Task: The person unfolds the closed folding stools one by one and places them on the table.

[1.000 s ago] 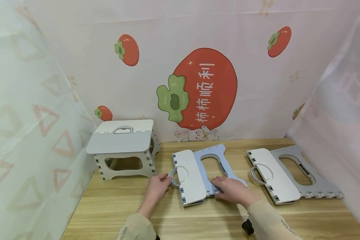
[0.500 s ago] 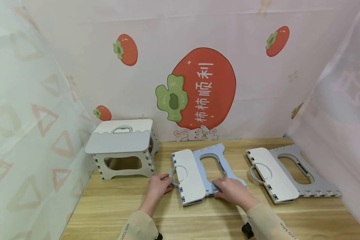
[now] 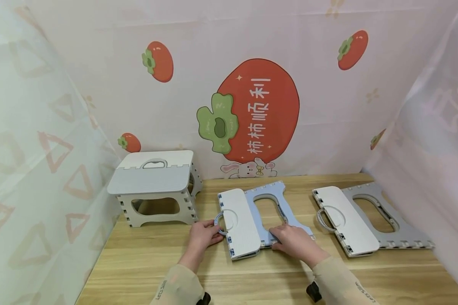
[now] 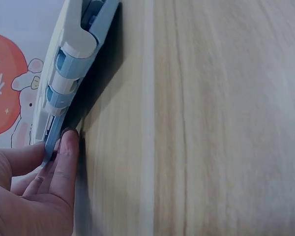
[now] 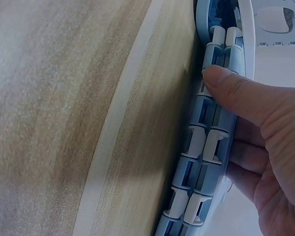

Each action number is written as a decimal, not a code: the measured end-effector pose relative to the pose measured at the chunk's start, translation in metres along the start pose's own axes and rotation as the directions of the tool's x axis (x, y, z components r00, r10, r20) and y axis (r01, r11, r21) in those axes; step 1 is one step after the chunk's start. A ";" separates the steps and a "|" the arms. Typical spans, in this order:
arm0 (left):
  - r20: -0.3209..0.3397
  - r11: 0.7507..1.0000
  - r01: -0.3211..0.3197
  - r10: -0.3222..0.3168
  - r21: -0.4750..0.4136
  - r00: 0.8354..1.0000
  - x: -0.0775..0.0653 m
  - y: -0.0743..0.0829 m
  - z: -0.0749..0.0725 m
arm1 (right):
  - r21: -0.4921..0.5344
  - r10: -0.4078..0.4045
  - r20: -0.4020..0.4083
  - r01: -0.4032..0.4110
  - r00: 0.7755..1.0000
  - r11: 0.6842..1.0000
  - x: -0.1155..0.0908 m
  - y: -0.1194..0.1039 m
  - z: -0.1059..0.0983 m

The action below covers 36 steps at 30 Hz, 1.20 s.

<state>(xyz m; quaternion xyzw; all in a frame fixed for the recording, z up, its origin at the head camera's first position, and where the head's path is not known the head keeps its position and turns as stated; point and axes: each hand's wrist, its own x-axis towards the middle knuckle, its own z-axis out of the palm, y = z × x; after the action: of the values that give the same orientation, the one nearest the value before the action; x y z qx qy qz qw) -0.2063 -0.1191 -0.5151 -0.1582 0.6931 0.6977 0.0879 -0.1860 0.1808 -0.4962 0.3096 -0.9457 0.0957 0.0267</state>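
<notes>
A blue-and-white folding stool [image 3: 244, 224] lies folded flat on the table, its carry handle towards the left. My left hand [image 3: 204, 234] pinches that handle, thumb on top and fingers beneath, as the left wrist view shows. On the stool's near side, my right hand [image 3: 295, 243] grips the blue leg panel. In the right wrist view the thumb presses the hinged edge [image 5: 199, 142], while the other fingers wrap over the panel and are partly hidden.
A grey-and-white folding stool [image 3: 152, 180] stands unfolded at the back left. Another grey-and-white stool [image 3: 347, 224] lies folded to the right. Printed cloth walls [image 3: 320, 144] enclose the wooden table [image 3: 252, 284] at the back and both sides.
My left fingers have moved slightly right, from beside the handle onto it, and now pinch it. The right hand keeps its place on the panel. The head view has shifted slightly.
</notes>
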 end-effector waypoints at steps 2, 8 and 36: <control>0.012 0.999 0.003 -0.003 -0.033 1.000 0.001 -0.001 0.000 | 0.001 0.000 0.002 0.000 1.000 1.000 0.000 0.000 0.000; 0.030 0.988 0.041 -0.037 -0.152 0.999 0.004 -0.004 -0.001 | -0.001 -0.005 0.011 0.005 1.000 1.000 0.000 0.000 0.000; 0.081 0.894 0.053 -0.018 -0.445 0.997 0.007 -0.015 0.003 | 0.036 -0.003 0.011 0.002 1.000 0.999 0.000 0.000 -0.001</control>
<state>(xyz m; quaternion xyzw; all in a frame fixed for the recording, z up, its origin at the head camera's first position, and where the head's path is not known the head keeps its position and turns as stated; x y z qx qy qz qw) -0.2080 -0.1164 -0.5312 -0.1604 0.5079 0.8418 0.0879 -0.1863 0.1814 -0.4951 0.3118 -0.9435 0.1109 0.0159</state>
